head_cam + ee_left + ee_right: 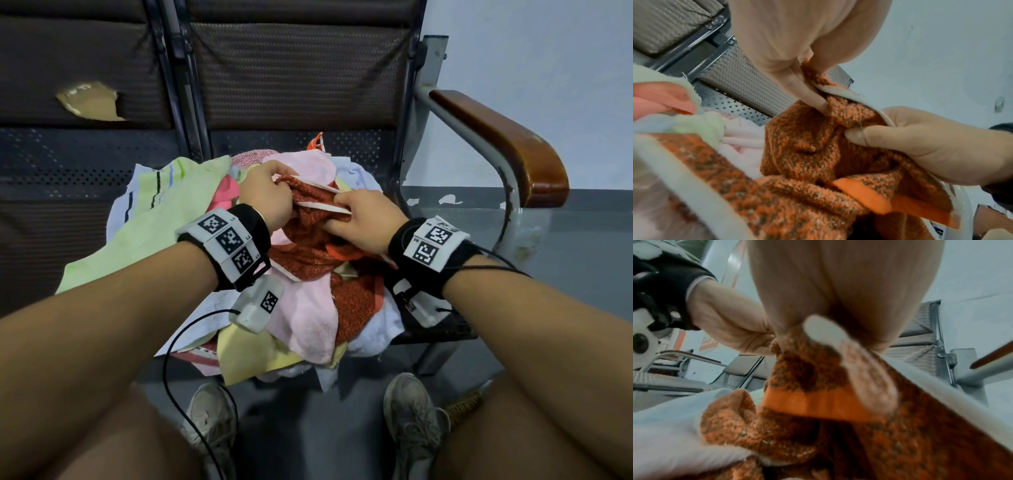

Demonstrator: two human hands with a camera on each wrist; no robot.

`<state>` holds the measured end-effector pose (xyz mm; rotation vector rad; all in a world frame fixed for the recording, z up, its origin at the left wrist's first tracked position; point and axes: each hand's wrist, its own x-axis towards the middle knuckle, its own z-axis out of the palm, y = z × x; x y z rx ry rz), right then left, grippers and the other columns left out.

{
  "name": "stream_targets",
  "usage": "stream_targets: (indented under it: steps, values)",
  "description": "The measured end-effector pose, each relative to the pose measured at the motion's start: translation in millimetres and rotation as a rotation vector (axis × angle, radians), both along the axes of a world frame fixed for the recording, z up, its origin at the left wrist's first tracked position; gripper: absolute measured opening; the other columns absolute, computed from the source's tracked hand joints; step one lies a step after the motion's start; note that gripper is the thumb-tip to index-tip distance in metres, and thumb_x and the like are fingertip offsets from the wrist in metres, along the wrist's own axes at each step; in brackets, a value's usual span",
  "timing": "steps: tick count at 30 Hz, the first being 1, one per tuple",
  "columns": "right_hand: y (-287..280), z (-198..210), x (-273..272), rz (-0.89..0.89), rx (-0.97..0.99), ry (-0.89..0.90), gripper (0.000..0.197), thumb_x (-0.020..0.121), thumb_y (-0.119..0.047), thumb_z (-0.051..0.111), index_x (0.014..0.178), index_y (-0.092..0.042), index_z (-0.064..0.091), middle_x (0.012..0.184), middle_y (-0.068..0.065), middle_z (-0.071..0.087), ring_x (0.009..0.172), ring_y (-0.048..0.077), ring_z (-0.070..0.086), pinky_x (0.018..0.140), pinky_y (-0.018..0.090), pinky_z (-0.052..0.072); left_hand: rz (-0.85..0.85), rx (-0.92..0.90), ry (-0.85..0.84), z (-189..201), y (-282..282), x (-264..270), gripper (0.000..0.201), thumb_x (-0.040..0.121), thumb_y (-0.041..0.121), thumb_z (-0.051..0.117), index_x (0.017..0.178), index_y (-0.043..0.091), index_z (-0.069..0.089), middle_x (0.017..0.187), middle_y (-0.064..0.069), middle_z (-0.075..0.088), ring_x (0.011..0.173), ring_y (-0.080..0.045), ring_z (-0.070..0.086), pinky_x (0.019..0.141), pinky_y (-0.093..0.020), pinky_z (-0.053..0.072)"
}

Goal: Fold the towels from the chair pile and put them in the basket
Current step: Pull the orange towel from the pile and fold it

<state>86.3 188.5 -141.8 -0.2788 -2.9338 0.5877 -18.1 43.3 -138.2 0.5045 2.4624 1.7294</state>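
Pinching orange towel [310, 219] hem between both hands, left hand [265, 193], right hand [363, 222], atop pile [308, 318]

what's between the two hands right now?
A short, bunched stretch of the orange towel with its white edge band, pinched by left hand and right hand; nothing else. Clearest in the left wrist view.

Held towel [310, 205]: mottled orange and brown weave, white edging, one plain orange band.
Striped towel [147, 212]: pale green with black, blue and white stripes.
Pink towel [308, 318]: plain pale pink.
Yellow towel [246, 356]: plain pale yellow.
Chair back [294, 68]: dark brown woven mesh.
Armrest [507, 144]: glossy reddish-brown wood.
Wrist bands [229, 243]: black, white tags with black square codes.
Shoes [411, 418]: grey.
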Motion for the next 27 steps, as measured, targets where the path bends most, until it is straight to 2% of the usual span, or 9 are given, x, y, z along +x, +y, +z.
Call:
stream_targets:
  steps: [4, 7, 9, 11, 13, 15, 20, 24, 27]
  values:
    - [13.7, -4.9, 4.1, -0.004, 0.114, -0.040, 0.010, 0.091, -0.036, 0.056, 0.089, -0.027, 0.060, 0.083, -0.007, 0.056, 0.090, 0.024, 0.061, 0.073, 0.031, 0.043, 0.022, 0.086, -0.047, -3.9, 0.0, -6.5, 0.039, 0.086, -0.005, 0.038, 0.073, 0.026, 0.058, 0.082, -0.013, 0.068, 0.058, -0.019, 0.070, 0.056, -0.035, 0.062]
    - [24.4, -10.5, 8.9, -0.055, 0.170, -0.222, 0.021, 0.096, -0.035, 0.052, 0.101, -0.022, 0.067, 0.086, -0.001, 0.057, 0.094, 0.027, 0.063, 0.073, 0.028, 0.039, 0.107, 0.111, -0.074, -1.1, -4.5, -14.7, 0.031, 0.080, -0.004, 0.038, 0.073, 0.023, 0.052, 0.074, -0.008, 0.064, 0.068, -0.028, 0.072, 0.060, -0.039, 0.062]
    - [28.1, -15.5, 11.8, -0.064, 0.082, -0.259, 0.025, 0.099, -0.039, 0.050, 0.094, -0.021, 0.067, 0.086, 0.002, 0.061, 0.091, 0.027, 0.064, 0.073, 0.028, 0.039, 0.092, 0.098, -0.140, -1.8, -5.2, -17.5, 0.027, 0.084, -0.004, 0.039, 0.076, 0.018, 0.053, 0.083, -0.013, 0.064, 0.076, -0.034, 0.071, 0.064, -0.041, 0.062]
    - [31.8, -17.4, 13.0, -0.071, 0.052, -0.180, 0.033, 0.100, -0.046, 0.049, 0.084, -0.022, 0.066, 0.084, 0.003, 0.064, 0.081, 0.022, 0.060, 0.070, 0.028, 0.038, -0.003, 0.052, -0.217, -4.3, -3.5, -16.3, 0.021, 0.084, -0.002, 0.046, 0.078, 0.011, 0.060, 0.086, -0.014, 0.066, 0.073, -0.029, 0.070, 0.058, -0.033, 0.061]
    - [37.6, -16.4, 14.2, -0.085, 0.046, -0.077, 0.033, 0.100, -0.045, 0.050, 0.077, -0.024, 0.061, 0.079, 0.004, 0.063, 0.076, 0.023, 0.057, 0.068, 0.028, 0.036, -0.081, -0.016, -0.271, -3.4, -2.6, -13.2, 0.005, 0.078, 0.008, 0.062, 0.079, 0.010, 0.067, 0.083, -0.008, 0.068, 0.070, -0.020, 0.068, 0.054, -0.027, 0.059]
    - [45.4, -14.7, 17.7, -0.078, -0.004, -0.041, 0.035, 0.099, -0.044, 0.053, 0.069, -0.026, 0.054, 0.070, -0.002, 0.060, 0.070, 0.022, 0.056, 0.066, 0.028, 0.035, -0.088, -0.027, -0.274, -3.3, -2.6, -17.1, 0.011, 0.074, 0.022, 0.072, 0.079, 0.013, 0.068, 0.080, -0.004, 0.069, 0.071, -0.016, 0.068, 0.053, -0.025, 0.057]
    - [57.4, -18.2, 29.7, -0.009, 0.041, -0.175, 0.037, 0.093, -0.057, 0.057, 0.074, -0.028, 0.069, 0.063, -0.003, 0.063, 0.060, 0.013, 0.058, 0.061, 0.029, 0.042, 0.072, 0.098, -0.302, -1.3, -9.6, -33.1, 0.019, 0.096, 0.018, 0.044, 0.090, 0.012, 0.061, 0.096, -0.009, 0.066, 0.079, -0.021, 0.067, 0.054, -0.028, 0.052]
    - [56.3, -13.6, 33.6, -0.069, 0.044, -0.155, 0.053, 0.094, -0.059, 0.053, 0.059, -0.021, 0.061, 0.050, -0.003, 0.047, 0.049, 0.014, 0.047, 0.052, 0.032, 0.033, 0.088, 0.169, -0.272, 2.0, -18.7, -34.1, 0.033, 0.101, 0.019, 0.052, 0.069, 0.011, 0.044, 0.074, -0.005, 0.051, 0.077, -0.021, 0.058, 0.057, -0.018, 0.040]
    - [55.0, -7.8, 35.6, -0.154, 0.018, -0.026, 0.062, 0.103, -0.049, 0.040, 0.051, -0.016, 0.038, 0.053, 0.003, 0.040, 0.057, 0.028, 0.043, 0.059, 0.036, 0.028, 0.071, 0.182, -0.294, -3.4, -16.1, -31.3, 0.010, 0.095, 0.005, 0.056, 0.101, 0.010, 0.063, 0.086, -0.013, 0.065, 0.064, -0.024, 0.069, 0.054, -0.028, 0.056]
